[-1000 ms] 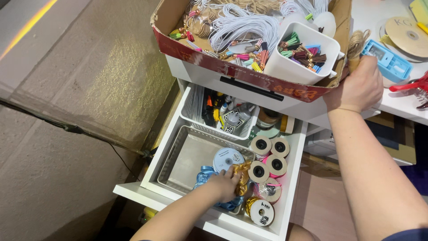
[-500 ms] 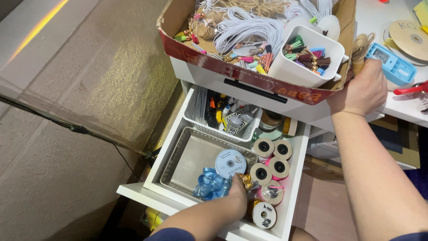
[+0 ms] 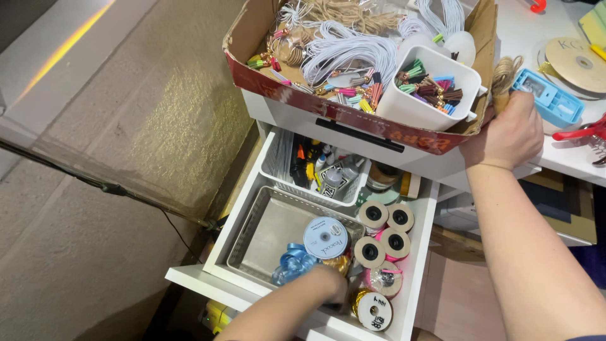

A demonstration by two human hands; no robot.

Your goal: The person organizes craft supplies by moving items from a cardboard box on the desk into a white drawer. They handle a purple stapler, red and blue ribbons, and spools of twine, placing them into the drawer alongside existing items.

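Fingers of the left hand (image 3: 325, 285) are buried among the rolls at the near end of the open white drawer (image 3: 249, 189), so I cannot tell whether they are spread or pinching anything. A second ago this hand lay farther right, over the gold ribbon (image 3: 339, 263); since then it has slid left and nearer, and the curled blue ribbon (image 3: 293, 263) now shows clear just left of the knuckles, inside the grey metal tray (image 3: 271, 224). A light blue spool (image 3: 325, 237) lies flat beside it. It looks like the hand is rummaging deeper in that corner, not lifting anything out.

Over on the right, the right hand (image 3: 508, 136) has stayed put, its fingers wrapped over the right edge of the cardboard box (image 3: 341, 112) of cords and tassels standing on the counter (image 3: 571, 158) above the drawer.
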